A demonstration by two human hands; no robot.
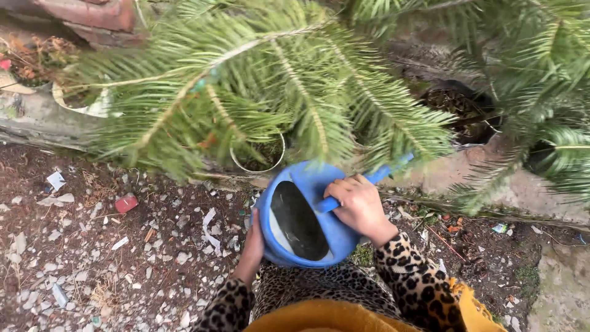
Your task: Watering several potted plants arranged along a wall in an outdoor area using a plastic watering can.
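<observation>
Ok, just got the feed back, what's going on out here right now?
A person in leopard-print sleeves holds a blue watering can with both hands. The right hand grips the handle on top; the left hand supports the can's side. The can is tipped toward a white pot under the drooping green fronds of a palm-like plant. Whether water is pouring cannot be seen. The gravelly ground is strewn with scraps.

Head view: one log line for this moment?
right hand: grips can handle | left hand: supports can side | can: blue, tilted toward pot under fronds
</observation>
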